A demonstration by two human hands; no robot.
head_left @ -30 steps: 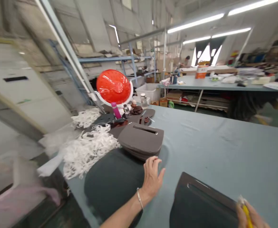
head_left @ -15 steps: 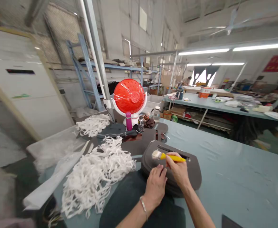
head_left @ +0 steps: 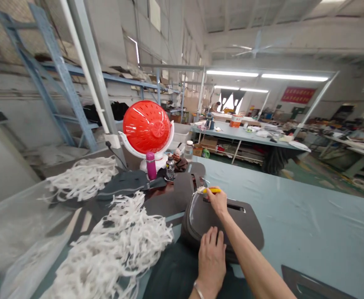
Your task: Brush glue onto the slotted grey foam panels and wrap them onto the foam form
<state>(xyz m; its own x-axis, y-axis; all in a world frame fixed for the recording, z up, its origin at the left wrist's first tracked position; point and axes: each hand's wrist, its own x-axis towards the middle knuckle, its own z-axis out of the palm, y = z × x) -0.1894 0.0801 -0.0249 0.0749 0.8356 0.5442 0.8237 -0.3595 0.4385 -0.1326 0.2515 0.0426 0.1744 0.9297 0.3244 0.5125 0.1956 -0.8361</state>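
Left hand (head_left: 211, 263) lies open, fingers on the grey padded piece (head_left: 240, 224) on the blue cloth table (head_left: 309, 216). Right hand (head_left: 218, 202) grips a yellow brush (head_left: 213, 190) at the piece's far edge. Shiny coat covers the left edge; most of the top looks uncoated. White strips (head_left: 116, 236) lie left; pink bottle (head_left: 151, 166) and red dome (head_left: 146, 126) beyond.
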